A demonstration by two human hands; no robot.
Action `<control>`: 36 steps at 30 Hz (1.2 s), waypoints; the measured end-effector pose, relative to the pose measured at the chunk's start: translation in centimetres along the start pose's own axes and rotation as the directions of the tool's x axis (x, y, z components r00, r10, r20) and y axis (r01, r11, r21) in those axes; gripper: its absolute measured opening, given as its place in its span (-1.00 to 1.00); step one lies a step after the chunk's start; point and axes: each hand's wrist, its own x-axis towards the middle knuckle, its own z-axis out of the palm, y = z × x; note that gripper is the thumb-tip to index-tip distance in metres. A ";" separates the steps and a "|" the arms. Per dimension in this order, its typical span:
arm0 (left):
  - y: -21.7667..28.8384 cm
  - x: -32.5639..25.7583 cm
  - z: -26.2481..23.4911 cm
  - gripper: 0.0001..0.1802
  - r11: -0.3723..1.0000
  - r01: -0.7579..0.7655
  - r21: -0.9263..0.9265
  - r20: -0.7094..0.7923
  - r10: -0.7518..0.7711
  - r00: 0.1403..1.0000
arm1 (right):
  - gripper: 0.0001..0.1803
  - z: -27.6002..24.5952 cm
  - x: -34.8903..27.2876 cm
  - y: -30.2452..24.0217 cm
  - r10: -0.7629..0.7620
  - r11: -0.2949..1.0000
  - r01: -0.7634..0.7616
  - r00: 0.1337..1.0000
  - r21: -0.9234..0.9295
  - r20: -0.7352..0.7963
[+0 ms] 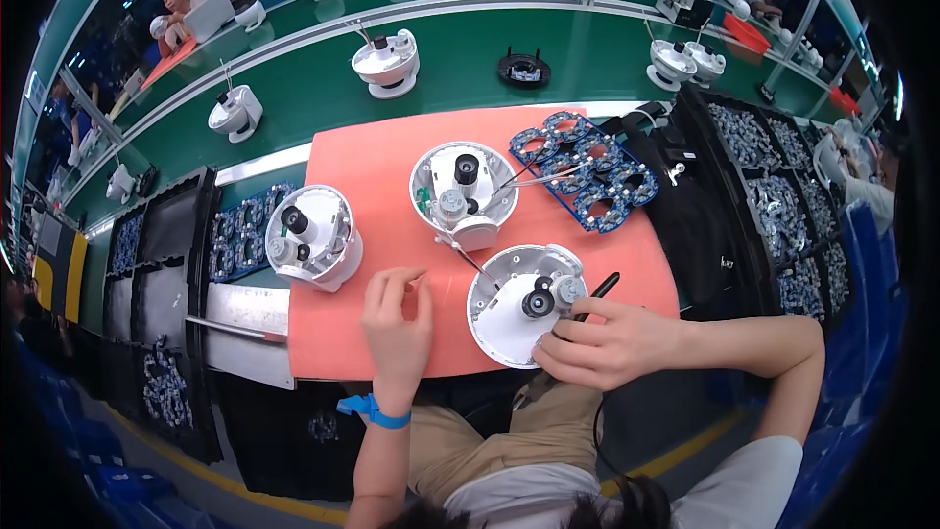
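Three white round device housings lie on the orange mat (372, 152), each with a black lens-like cylinder and a small grey motor inside. The nearest housing (504, 328) sits in front of me, its open side up. My right hand (602, 343) is at that housing's right edge, fingers curled round a slim black tool (609, 284) whose end sticks up past them. My left hand (397, 318), with a blue wrist strap (377, 411), hovers left of it, thumb and forefinger pinched together; what they hold, if anything, is too small to make out. The other two are the middle housing (441, 171) and left housing (333, 245).
Blue circuit boards (627, 186) with round cutouts lie at the mat's upper right. Black trays of small parts (774, 206) stand on the right, more trays (166, 284) on the left. Beyond runs a green conveyor (460, 69) carrying white housings. Other people sit across it.
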 end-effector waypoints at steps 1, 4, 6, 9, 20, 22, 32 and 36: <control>-0.6 -0.2 0.2 -0.80 1.000 0.025 0.005 0.050 -0.026 0.998 | -0.73 0.0 0.0 0.0 0.028 1.000 -0.028 1.000 0.009 0.003; -0.8 -0.1 0.4 -0.74 0.997 0.075 0.009 0.102 -0.076 0.992 | -0.72 -0.5 -0.1 0.9 0.072 0.996 -0.073 0.997 0.058 0.021; -1.0 -0.2 0.3 -0.72 0.997 0.077 0.020 0.124 -0.079 0.989 | -0.69 -1.5 -0.1 1.9 0.089 0.988 -0.090 0.996 0.126 0.012; -1.0 0.0 0.4 -0.71 0.997 0.069 0.036 0.152 -0.074 0.986 | -0.65 -4.2 0.2 4.4 0.152 0.988 -0.147 0.983 0.053 -0.101; -1.0 -0.1 0.0 -0.74 0.995 0.102 0.014 0.165 -0.103 0.981 | -0.74 7.1 3.5 26.7 0.467 0.880 -0.474 0.860 0.018 -0.204; -1.1 -0.3 0.1 -0.75 0.996 0.089 -0.011 0.126 -0.087 0.988 | -0.76 10.5 3.8 29.4 0.544 0.839 -0.542 0.834 0.047 -0.096; 2.9 4.1 -0.3 -0.69 0.998 -0.056 -0.034 0.015 0.056 0.998 | -0.64 9.0 2.7 29.2 0.563 0.813 -0.575 0.816 -0.090 -0.132; 4.8 7.3 0.3 -0.71 0.972 -0.221 0.078 0.061 0.217 0.974 | -0.68 3.4 1.6 25.1 0.620 0.773 -0.629 0.776 -0.076 -0.120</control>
